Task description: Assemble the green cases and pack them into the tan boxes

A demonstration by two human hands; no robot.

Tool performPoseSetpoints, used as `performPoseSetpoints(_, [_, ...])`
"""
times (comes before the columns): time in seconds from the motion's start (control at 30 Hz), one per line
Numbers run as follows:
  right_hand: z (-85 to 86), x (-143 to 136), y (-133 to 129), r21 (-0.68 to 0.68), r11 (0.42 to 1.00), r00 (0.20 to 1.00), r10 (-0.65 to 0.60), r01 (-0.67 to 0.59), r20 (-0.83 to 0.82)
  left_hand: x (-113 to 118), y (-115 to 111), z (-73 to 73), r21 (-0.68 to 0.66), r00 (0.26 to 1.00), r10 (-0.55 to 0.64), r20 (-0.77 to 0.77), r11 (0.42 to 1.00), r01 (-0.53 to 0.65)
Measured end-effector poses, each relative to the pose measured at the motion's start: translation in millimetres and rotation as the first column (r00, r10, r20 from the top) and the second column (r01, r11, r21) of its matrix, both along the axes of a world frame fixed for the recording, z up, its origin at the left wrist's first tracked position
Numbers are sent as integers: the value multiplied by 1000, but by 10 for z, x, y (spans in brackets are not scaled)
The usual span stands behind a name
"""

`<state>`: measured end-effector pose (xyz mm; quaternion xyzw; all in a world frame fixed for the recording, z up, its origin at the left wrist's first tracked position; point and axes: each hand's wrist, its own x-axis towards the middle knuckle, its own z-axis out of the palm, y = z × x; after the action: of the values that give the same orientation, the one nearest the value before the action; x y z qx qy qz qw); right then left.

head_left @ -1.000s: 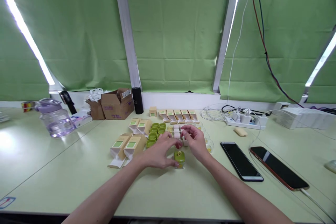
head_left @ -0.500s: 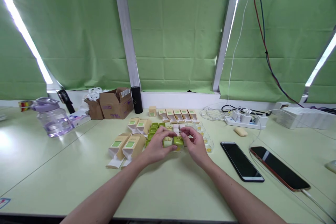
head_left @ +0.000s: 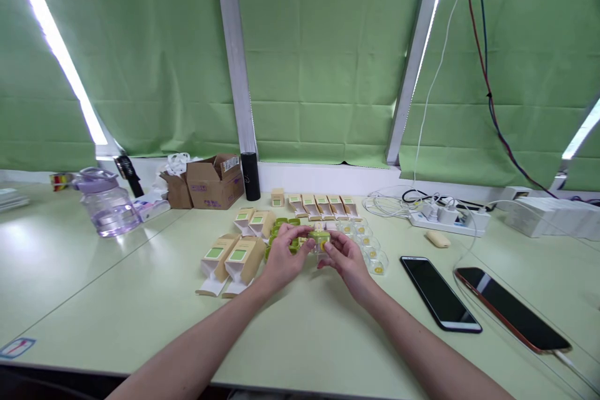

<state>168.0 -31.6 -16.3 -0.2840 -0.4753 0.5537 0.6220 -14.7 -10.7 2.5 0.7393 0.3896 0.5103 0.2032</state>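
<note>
Between both hands is a small plastic case [head_left: 320, 239], green on top with a clear part and a yellow spot facing me. My left hand [head_left: 284, 257] pinches its left side with thumb and fingers. From the right, my right hand [head_left: 349, 260] grips it too, the thumb pressed near the yellow spot. Behind the left hand stand green plastic pieces [head_left: 280, 223], partly covered by the fingers. Clear plastic covers [head_left: 370, 242] with yellow spots lie in rows right of the hands. Open small cartons [head_left: 245, 257] with green labels lie on the left.
More small cartons [head_left: 323, 205] line the back. A brown cardboard box [head_left: 210, 190], a black cylinder [head_left: 250, 177] and a purple-lidded jug [head_left: 110, 209] stand at back left. Two phones, one black with white edges [head_left: 440, 292], lie right, near a power strip [head_left: 447, 222] and cables.
The clear part with the yellow spot now shows on the green piece between my hands. My right fingers have moved in around it. The view has shifted slightly.
</note>
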Motion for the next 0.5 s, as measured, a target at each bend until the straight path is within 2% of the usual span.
performPoseSetpoints(0.23, [-17, 64, 58, -85, 993, 985, 68, -82, -157, 2, -3, -26, 7, 998, -50, 37, 999, 50])
performPoseSetpoints(0.5, [-81, 67, 98, -136, 984, 977, 84, -112, -195, 25, -16, -65, 13, 995, -90, 32, 996, 89])
